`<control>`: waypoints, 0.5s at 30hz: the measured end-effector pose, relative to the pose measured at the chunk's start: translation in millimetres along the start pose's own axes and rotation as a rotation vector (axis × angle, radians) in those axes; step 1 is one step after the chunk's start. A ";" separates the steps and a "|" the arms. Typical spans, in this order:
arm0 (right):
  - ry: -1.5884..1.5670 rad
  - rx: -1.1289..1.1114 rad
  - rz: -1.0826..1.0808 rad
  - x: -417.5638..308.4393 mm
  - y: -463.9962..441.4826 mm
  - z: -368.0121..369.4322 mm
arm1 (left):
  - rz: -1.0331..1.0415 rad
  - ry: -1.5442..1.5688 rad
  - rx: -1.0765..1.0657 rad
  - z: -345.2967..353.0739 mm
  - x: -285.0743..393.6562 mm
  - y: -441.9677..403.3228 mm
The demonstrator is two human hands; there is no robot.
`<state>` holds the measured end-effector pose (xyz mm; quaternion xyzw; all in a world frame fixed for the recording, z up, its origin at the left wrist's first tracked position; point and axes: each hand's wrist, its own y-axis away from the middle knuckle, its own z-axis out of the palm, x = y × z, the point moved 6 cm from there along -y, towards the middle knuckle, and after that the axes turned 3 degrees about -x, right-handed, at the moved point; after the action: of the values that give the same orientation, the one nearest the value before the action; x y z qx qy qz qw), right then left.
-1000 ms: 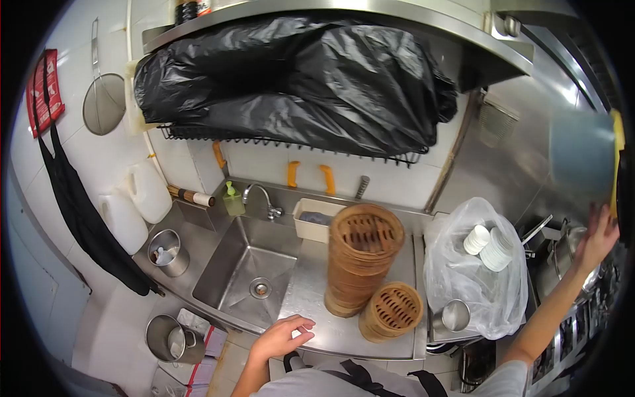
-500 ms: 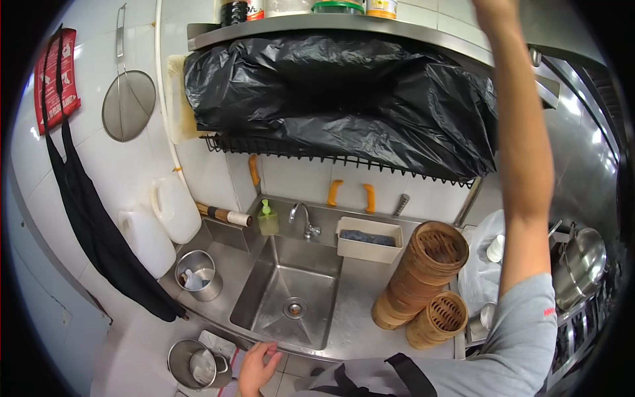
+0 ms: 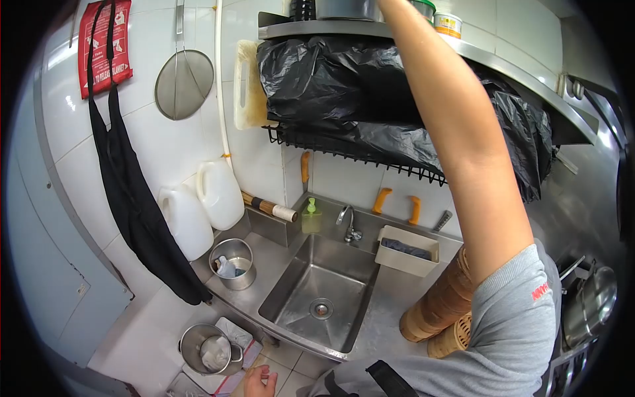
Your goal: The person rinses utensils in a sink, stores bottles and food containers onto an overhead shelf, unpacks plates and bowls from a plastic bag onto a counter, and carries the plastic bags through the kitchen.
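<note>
My right arm reaches up to the wall shelf (image 3: 331, 29), and its hand lies beyond the top edge of the view. Beside the raised forearm, a grey metal pot (image 3: 350, 9) shows at the shelf's edge, its upper part cut off. Whether the right hand touches it cannot be seen. Low in the view, my left hand (image 3: 260, 382) hangs with loosely bent fingers and nothing in them. Nearest to it stands a steel pot (image 3: 192, 351) with a whitish bundle inside.
Below the shelf, black plastic sheeting (image 3: 331, 79) covers a wire rack. The steel sink (image 3: 317, 278) has a faucet (image 3: 347, 221), a soap bottle (image 3: 311, 218) and a beige bin (image 3: 409, 259) behind it. Stacked bamboo steamers (image 3: 436, 301) stand right, partly behind my arm.
My view has turned, so the sink and wall appear farther right. The right forearm has swung left along the shelf. A grey metal pot now shows there. My left hand sits lower in view.
</note>
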<state>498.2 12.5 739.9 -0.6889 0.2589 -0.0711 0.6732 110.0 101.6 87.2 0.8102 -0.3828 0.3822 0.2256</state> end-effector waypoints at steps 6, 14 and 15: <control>0.472 -0.452 -0.022 37.7 39.1 43.2 | 0.069 -0.026 -0.032 6.2 -3.1 -17.4; 0.415 -0.434 -0.348 37.6 72.5 -48.8 | 0.235 -0.158 -0.343 36.6 43.6 -57.8; 0.470 -0.347 -0.504 34.7 84.3 -75.0 | 0.266 -0.191 -0.403 45.2 53.2 -67.2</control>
<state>472.4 -66.6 656.2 -0.7996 0.2369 -0.3455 0.4303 205.4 88.7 97.1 0.7240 -0.5738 0.2463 0.2931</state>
